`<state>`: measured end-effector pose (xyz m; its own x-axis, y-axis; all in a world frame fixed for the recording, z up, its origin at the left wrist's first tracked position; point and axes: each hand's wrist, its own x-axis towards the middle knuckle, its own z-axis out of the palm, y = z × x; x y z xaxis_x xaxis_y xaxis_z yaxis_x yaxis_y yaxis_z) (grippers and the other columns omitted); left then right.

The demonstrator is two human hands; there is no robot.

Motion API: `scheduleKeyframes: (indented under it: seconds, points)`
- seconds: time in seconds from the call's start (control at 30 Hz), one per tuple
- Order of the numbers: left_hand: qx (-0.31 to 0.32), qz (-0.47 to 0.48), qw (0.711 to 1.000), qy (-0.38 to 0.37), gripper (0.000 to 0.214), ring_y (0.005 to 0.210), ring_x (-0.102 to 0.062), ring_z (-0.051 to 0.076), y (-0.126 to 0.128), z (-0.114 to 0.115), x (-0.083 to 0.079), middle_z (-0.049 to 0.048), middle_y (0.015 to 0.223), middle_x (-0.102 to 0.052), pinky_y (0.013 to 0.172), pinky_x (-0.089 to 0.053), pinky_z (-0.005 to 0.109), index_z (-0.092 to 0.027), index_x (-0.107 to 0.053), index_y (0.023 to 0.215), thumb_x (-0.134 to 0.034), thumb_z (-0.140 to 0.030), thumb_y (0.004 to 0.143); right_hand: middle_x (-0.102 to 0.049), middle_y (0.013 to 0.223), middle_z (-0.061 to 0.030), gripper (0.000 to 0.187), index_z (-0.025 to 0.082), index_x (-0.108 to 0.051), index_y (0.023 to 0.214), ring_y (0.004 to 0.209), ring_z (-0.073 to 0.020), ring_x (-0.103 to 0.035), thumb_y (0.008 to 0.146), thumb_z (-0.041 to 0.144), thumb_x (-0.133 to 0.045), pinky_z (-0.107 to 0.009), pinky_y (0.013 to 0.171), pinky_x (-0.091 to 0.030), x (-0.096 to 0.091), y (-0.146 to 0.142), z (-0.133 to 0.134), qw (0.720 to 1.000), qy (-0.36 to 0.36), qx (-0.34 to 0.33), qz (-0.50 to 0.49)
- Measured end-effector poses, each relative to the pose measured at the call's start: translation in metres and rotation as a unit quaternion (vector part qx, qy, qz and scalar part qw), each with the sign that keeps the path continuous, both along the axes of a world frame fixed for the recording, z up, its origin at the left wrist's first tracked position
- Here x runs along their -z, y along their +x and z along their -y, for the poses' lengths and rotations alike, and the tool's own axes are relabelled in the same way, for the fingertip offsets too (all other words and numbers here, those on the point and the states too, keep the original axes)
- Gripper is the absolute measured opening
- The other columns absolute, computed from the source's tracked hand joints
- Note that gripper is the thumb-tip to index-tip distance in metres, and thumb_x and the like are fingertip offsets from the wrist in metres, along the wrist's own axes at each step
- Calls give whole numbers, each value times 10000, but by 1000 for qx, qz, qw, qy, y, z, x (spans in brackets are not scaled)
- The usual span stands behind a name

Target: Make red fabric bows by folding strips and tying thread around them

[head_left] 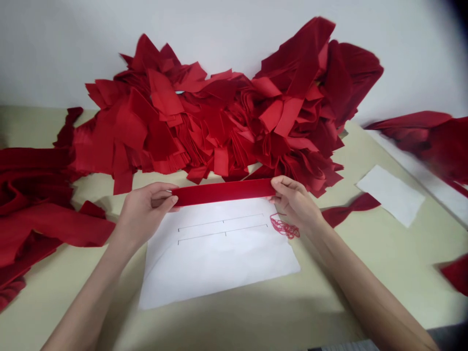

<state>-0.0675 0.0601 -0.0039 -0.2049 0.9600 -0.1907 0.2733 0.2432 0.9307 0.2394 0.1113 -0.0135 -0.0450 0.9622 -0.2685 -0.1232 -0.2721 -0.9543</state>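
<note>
Red cloth strip spans the gap between the two hands, held taut and level along the top edge of a white paper sheet. Its dense, matte face could be velvet or felt; the view cannot settle which. It should handle as light, soft and limp, more grippy than slippery, and would probably sag if released at one end, so its two short ends seem the best places to take hold.

The left hand is nearly closed, pinching one end between thumb and curled fingers. The right hand is similarly closed on the other end, with its fingers hiding part of the cloth. On the paper, two thin ruled lines with small tick marks run beneath the strip, roughly parallel to it. A loose tangle of red thread lies at the paper's right edge, just beside the right hand.

Beyond the hands, a large heap of ragged red offcuts rises against a white wall. Long folds of red cloth sprawl to the left across the pale table. To the right lie a pinched red scrap and a white rectangular sheet.
</note>
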Motion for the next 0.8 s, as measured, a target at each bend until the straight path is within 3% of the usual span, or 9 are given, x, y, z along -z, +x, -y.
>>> scheduleKeyframes:
  seconds: [0.3,0.47,0.63,0.8]
  points:
    - [-21,61,998,-5,325,659,-687,176,0,-2,-3,-4,692,-671,719,-603,344,-140,-634,882,-748,-297,622,-469,558,52,283,190,-516,647,468,-64,-454,683,371,-730,-198,436,-342,3,-6,4,988,101,37,114]
    - [-8,25,999,-22,324,652,-677,178,-6,-4,4,2,703,-674,676,-578,316,-155,-636,895,-733,-319,633,-510,578,31,253,190,-532,726,493,-93,-479,762,412,-648,-229,482,-385,2,-7,6,978,117,-12,172]
    - [30,-132,990,-29,226,698,-667,209,-7,-3,16,21,729,-696,640,-508,297,-200,-634,866,-656,-331,683,-549,706,6,183,186,-561,784,650,-126,-512,826,364,-570,-256,619,-409,6,0,3,941,170,-79,282]
    - [29,-138,990,-9,177,680,-639,185,4,-4,21,2,711,-670,642,-484,269,-211,-610,841,-612,-329,709,-448,602,43,226,181,-549,763,537,-99,-402,840,394,-546,-243,512,-323,12,11,-3,933,139,-136,304]
